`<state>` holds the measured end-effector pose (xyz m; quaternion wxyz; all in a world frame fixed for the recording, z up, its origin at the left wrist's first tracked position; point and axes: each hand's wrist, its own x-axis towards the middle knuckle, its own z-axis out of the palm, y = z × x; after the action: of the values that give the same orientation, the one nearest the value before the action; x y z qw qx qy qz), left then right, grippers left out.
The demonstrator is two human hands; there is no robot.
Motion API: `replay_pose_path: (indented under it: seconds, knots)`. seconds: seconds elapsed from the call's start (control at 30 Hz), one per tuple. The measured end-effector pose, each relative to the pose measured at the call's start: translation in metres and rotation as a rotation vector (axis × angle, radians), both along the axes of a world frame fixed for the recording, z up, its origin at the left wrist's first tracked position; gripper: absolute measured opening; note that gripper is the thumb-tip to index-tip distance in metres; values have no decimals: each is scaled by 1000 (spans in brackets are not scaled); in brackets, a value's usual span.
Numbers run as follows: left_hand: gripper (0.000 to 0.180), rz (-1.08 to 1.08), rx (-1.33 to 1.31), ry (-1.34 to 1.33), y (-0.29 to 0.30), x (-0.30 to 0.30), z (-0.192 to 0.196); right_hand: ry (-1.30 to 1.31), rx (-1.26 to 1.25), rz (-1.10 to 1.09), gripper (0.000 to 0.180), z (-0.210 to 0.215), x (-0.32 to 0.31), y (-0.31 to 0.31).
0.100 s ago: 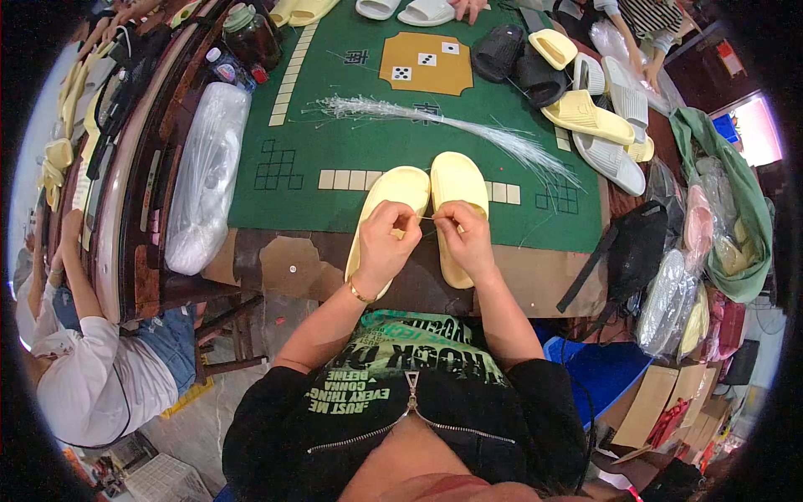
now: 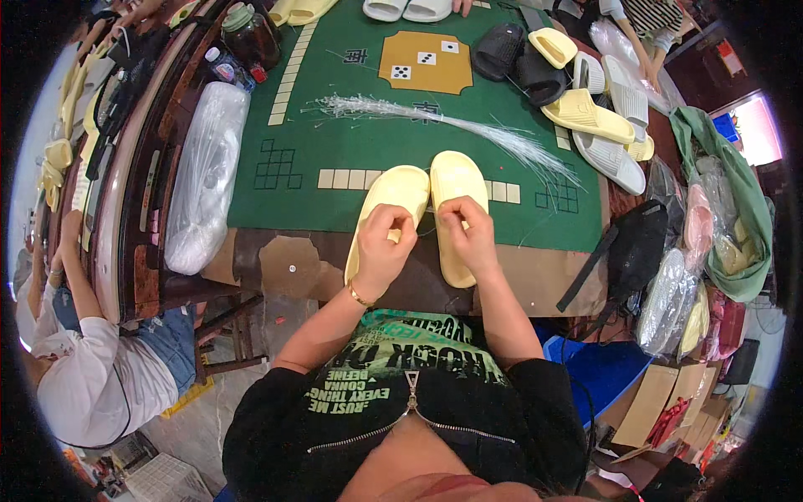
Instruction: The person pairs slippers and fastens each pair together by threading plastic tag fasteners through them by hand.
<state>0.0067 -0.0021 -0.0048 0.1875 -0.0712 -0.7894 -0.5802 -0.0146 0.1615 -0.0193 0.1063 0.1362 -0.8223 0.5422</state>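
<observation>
Two pale yellow slide slippers lie side by side at the near edge of the green table cover, toes pointing away from me. My left hand (image 2: pixel 385 244) is over the left slipper (image 2: pixel 393 186), thumb and fingers pinched together. Over the right slipper (image 2: pixel 458 173) my right hand (image 2: pixel 470 237) is pinched likewise. Whatever thin thing sits in the fingertips is too fine to make out now. Beyond the slippers a loose bundle of thin clear plastic strands (image 2: pixel 493 138) stretches across the cover.
Black, grey and yellow slippers (image 2: pixel 590 117) are heaped at the right. A clear plastic roll (image 2: pixel 209 176) lies along the left side, near a bottle (image 2: pixel 230 69) and a jar (image 2: pixel 251 38). White slippers (image 2: pixel 407 8) stand at the far edge beside another person's hand. A black bag (image 2: pixel 633 247) is at right.
My hands have drawn slightly apart, and the thin strand seen between them before no longer shows clearly. At the far edge, the white slippers have shifted closer together.
</observation>
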Motion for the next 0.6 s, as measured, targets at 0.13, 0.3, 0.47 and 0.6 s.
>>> replay_pose_path:
  seconds: [0.13,0.3,0.47,0.6]
  knots:
    - [6,44,12,11,-10,10,-8,-180,-354,-126,4,-9,-3,17]
    - [14,-64,-255,-55,-17,22,-25,-269,-856,-154,3,-7,-10,35]
    - [40,-73,-688,-111,-1,19,-26,-385,-1220,62,4,11,-5,56]
    - [45,-48,-683,-122,13,3,-30,-312,-1211,379,13,50,4,63]
